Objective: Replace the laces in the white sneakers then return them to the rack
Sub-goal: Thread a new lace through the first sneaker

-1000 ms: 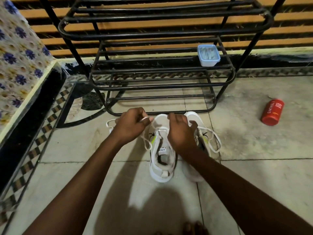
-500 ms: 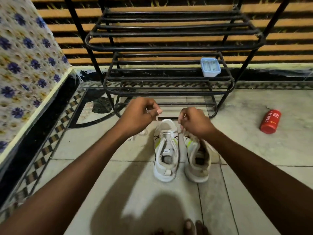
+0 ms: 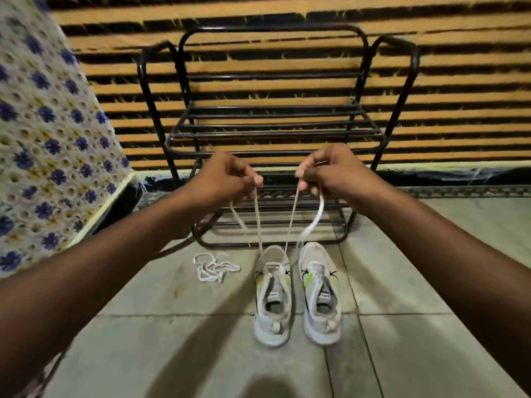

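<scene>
Your left hand (image 3: 227, 179) and right hand (image 3: 336, 173) are raised at the centre of the frame, in front of the black rack (image 3: 273, 133). Each hand has its fingers curled and pinches one end of the white lace (image 3: 316, 218) between thumb and fingertips. Both strands run down to the front eyelets of the left sneaker (image 3: 272, 294). This sneaker stands on the tiled floor (image 3: 143, 340) below the hands, just beside the right sneaker (image 3: 320, 294), toes toward the rack. A loose lace (image 3: 215, 267) lies bunched on the floor left of the pair. A floral cloth (image 3: 43, 139) fills the left edge.
</scene>
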`<act>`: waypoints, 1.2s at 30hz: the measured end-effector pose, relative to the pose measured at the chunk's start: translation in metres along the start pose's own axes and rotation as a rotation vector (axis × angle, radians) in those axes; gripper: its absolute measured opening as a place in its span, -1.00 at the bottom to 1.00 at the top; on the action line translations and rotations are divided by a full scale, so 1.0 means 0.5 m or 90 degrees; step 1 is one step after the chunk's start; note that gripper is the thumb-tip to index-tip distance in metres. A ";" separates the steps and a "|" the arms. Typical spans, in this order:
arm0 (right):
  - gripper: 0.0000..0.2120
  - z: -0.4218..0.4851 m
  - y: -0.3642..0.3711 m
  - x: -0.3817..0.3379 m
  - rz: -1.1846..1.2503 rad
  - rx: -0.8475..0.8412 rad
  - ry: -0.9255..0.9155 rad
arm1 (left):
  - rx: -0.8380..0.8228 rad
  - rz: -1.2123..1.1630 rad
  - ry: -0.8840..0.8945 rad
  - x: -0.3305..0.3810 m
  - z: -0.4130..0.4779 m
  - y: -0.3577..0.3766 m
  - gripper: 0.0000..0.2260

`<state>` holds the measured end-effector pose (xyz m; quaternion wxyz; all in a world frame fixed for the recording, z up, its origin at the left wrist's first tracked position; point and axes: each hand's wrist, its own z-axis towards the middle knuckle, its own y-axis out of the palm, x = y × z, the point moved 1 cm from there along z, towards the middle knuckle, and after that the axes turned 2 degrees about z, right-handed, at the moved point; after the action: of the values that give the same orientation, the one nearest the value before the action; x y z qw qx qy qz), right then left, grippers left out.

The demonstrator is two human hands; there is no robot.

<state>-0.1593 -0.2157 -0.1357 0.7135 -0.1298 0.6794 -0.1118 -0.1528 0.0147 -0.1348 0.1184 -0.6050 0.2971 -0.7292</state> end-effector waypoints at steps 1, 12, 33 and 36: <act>-0.91 -0.003 -0.008 -0.021 0.010 0.004 -0.002 | 0.001 -0.027 -0.019 0.014 0.002 -0.012 -0.83; -0.82 -0.039 -0.038 -0.134 0.172 -0.005 -0.047 | -0.088 -0.312 -0.108 0.110 -0.002 -0.077 -0.82; -0.85 -0.053 -0.041 -0.150 0.172 0.102 -0.123 | 0.105 -0.185 0.063 0.191 -0.021 -0.083 -0.85; -0.84 -0.046 -0.032 -0.155 0.085 0.168 -0.168 | 0.113 -0.213 0.093 0.201 -0.017 -0.082 -0.86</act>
<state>-0.1858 -0.2054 -0.0585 0.8130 -0.0031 0.5666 -0.1343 -0.1776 -0.0038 -0.0305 0.0264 -0.5788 0.1349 -0.8038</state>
